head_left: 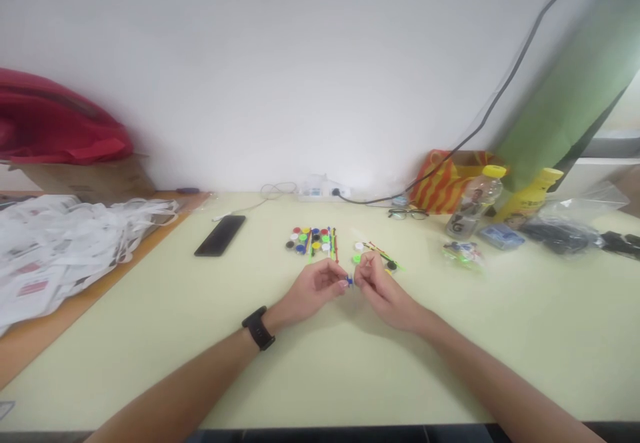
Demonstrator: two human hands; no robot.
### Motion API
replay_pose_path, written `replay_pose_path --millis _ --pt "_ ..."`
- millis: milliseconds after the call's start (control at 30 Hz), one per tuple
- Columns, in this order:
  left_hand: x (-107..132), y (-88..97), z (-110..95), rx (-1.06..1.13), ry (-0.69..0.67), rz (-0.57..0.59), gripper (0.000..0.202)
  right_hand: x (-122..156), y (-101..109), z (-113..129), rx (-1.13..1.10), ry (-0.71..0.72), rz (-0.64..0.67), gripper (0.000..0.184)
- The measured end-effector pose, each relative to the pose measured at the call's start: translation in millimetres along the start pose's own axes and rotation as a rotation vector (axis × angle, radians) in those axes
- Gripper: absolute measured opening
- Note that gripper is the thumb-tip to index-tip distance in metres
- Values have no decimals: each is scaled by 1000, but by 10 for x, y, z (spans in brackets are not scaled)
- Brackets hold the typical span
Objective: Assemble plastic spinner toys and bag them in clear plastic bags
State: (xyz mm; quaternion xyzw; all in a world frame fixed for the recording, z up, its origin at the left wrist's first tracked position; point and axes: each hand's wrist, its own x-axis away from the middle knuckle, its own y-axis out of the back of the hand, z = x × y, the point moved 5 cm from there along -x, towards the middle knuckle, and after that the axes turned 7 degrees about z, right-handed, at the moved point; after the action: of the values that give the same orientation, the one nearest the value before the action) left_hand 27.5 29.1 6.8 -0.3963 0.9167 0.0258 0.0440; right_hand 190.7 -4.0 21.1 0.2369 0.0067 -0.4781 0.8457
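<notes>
Over the middle of the table, my left hand (320, 284) pinches a small blue piece (349, 281) between thumb and fingertips. Its exact kind is too small to make out. Close on the other side, my right hand (385, 291) is closed, thumb against curled fingers; what it holds, if anything, is hidden. Beyond my left hand lie rows of small coloured discs (301, 237) and thin coloured sticks (331, 243). Past my right hand are a white disc (359, 247), a green disc (357, 258), a black disc (391, 265) and more sticks (383, 253), partly covered by the fingers.
A black phone (220, 235) lies left, near white bags (45, 249). Glasses (407, 214) and a power strip (317, 191) sit at the back. On the right stand a clear bottle (473, 204) and a yellow bottle (531, 199), with small plastic packets (463, 254) in front.
</notes>
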Motion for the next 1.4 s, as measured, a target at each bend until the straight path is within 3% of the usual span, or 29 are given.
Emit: replay_pose_path --millis 1333,1400 --pt "1 5 30 -2 -3 -4 28 21 -10 42 39 1 -6 3" --pt "-1 4 22 15 4 0 28 25 22 27 52 16 -27 10"
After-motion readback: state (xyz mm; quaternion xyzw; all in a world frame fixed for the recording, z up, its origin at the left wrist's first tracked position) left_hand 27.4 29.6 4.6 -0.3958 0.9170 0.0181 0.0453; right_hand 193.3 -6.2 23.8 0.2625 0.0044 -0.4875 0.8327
